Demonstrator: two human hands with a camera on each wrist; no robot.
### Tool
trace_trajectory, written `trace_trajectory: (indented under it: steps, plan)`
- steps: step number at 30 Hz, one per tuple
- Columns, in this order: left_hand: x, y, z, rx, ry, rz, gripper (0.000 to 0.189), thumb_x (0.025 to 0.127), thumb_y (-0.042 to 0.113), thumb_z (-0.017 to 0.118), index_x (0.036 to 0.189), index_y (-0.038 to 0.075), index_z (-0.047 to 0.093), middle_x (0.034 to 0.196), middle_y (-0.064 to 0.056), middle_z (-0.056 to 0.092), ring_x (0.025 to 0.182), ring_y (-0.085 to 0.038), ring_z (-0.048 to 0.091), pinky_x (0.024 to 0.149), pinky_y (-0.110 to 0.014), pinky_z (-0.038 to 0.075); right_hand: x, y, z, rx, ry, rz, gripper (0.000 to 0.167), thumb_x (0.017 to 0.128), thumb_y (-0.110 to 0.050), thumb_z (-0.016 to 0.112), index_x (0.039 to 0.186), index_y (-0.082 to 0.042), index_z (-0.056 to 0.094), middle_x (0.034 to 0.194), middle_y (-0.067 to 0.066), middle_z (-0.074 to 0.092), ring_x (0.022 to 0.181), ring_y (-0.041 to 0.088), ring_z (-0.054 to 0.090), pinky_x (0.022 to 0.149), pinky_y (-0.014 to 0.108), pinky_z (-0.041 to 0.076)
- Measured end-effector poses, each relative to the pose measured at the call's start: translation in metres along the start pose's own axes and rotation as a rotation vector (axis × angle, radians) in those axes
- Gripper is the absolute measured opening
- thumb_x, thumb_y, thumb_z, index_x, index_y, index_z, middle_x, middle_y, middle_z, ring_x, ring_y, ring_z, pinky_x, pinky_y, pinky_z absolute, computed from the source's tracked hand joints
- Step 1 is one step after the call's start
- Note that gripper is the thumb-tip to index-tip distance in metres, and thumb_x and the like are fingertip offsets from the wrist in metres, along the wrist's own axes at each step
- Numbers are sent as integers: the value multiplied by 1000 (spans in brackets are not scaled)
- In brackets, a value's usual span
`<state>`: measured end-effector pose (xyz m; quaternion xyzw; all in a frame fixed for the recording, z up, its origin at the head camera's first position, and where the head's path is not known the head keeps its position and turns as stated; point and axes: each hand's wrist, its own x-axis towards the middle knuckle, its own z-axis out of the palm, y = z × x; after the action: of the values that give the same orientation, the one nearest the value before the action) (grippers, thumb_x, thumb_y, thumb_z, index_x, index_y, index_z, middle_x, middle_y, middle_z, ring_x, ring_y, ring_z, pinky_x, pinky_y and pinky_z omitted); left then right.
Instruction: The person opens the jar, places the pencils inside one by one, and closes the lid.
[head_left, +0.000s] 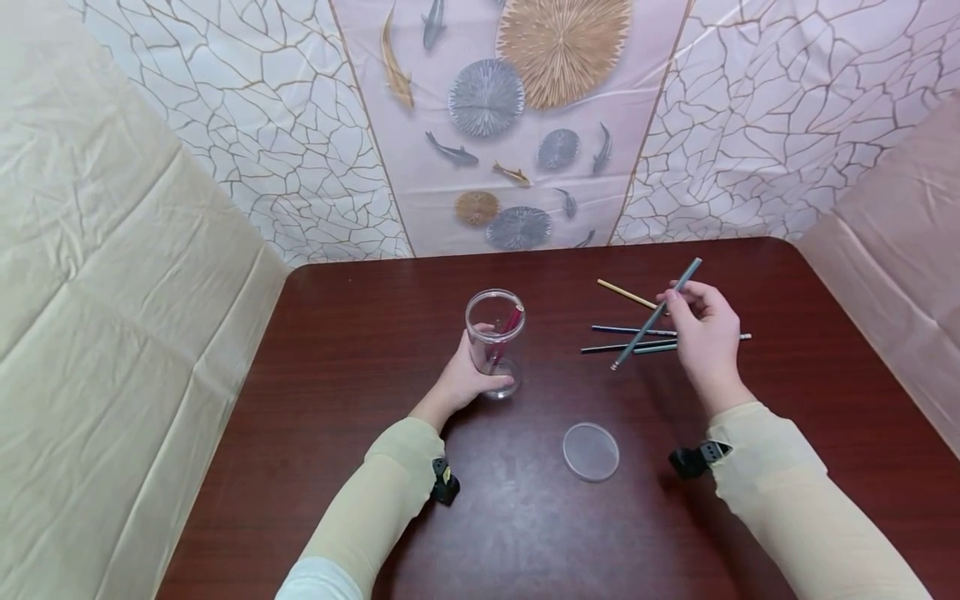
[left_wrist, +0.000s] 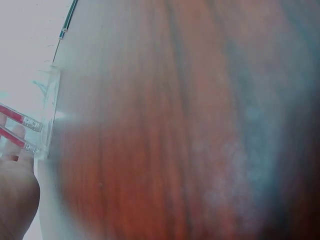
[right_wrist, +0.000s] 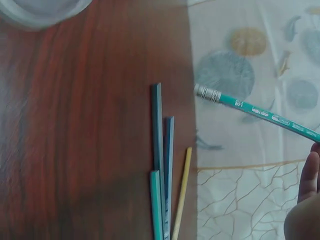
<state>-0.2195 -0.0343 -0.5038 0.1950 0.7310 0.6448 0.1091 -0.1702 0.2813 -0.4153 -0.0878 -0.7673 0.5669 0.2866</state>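
Observation:
My left hand (head_left: 468, 375) grips a clear jar (head_left: 513, 354), which stands upright on the table. Inside it, red pencils (head_left: 513, 319) lean against the wall; two red pencils (left_wrist: 12, 114) show with their eraser ends down in the left wrist view. Between thumb and fingers, my right hand (head_left: 708, 337) pinches a green pencil (head_left: 651, 322) above the table, its eraser end slanting down and left. Below that hand lie a yellow pencil (head_left: 626, 293), a dark blue pencil (head_left: 626, 330), a black pencil (head_left: 606, 348) and another green pencil (right_wrist: 155, 205), partly hidden by the hand in the head view.
A round clear lid (head_left: 591, 452) lies flat on the dark wooden table (head_left: 322, 400), to the right of the jar and nearer me. Patterned cloth (head_left: 300, 167) hangs behind the table's far edge, with quilted panels (head_left: 135, 333) at the sides.

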Motion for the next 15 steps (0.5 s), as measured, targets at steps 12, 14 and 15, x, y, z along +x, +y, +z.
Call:
trace_trajectory:
  steps: [12,14,15]
  plan:
    - [0,-2,0,22,14,18,87,64,-2,83,133,10,31,128,-11,51,119,-18,47,104,-37,28,4,-17,7,356,65,46,16,89,-12,64,98,1,63,83,5,69,66,13,64,60,19,51]
    - [0,-2,0,22,11,14,87,64,-2,82,133,9,30,129,-11,50,120,-18,46,104,-35,28,5,-20,7,419,80,58,20,88,-13,65,99,4,62,83,7,69,68,14,65,61,20,51]
    - [0,-2,0,16,8,13,88,64,-3,82,134,9,30,129,-12,49,120,-19,46,104,-35,28,5,-22,8,451,87,61,21,88,-14,65,99,4,61,83,8,69,69,14,65,61,21,52]
